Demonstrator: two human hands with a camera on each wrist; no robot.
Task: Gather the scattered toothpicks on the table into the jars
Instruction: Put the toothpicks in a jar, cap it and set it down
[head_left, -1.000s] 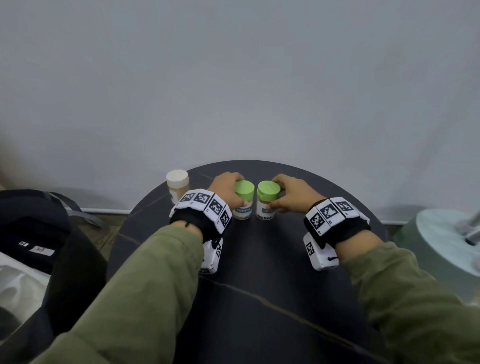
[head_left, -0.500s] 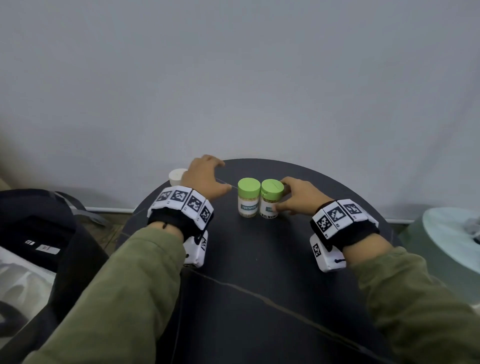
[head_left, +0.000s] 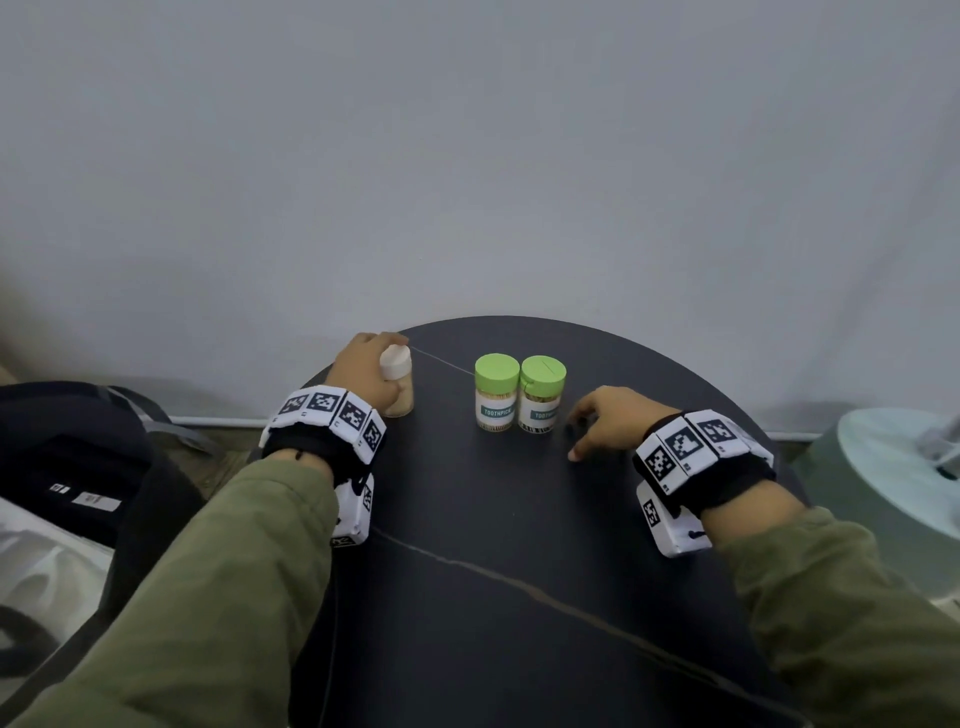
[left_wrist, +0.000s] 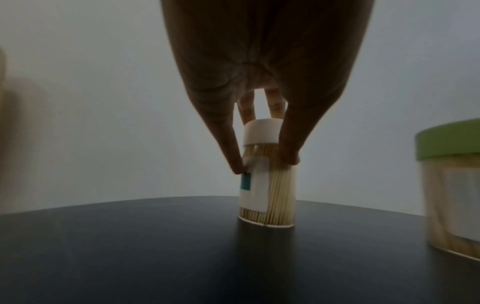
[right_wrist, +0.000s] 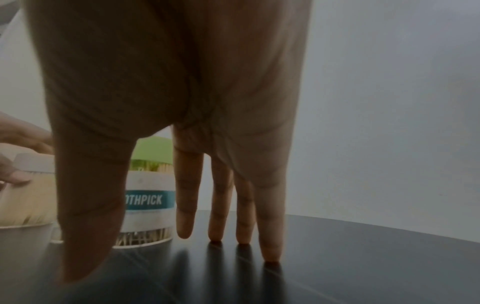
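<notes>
Two green-lidded toothpick jars (head_left: 497, 391) (head_left: 542, 393) stand side by side at the back middle of the round black table (head_left: 519, 545). A white-lidded jar (head_left: 397, 381) full of toothpicks stands upright at the back left; my left hand (head_left: 366, 371) grips its body, thumb and fingers on its sides (left_wrist: 267, 170). My right hand (head_left: 605, 418) rests just right of the green jars, its straight fingertips (right_wrist: 270, 255) touching the tabletop and holding nothing. One green jar (right_wrist: 149, 197) shows behind that hand. No loose toothpicks are visible on the table.
A grey wall rises right behind the table. A black bag (head_left: 78, 467) lies on the floor to the left, and a pale green round stool (head_left: 893, 478) stands to the right. The table's near half holds only my forearms.
My left hand went from the left green jar over to the white-lidded jar and now grips it. My right hand let go of the right green jar and dropped to the tabletop.
</notes>
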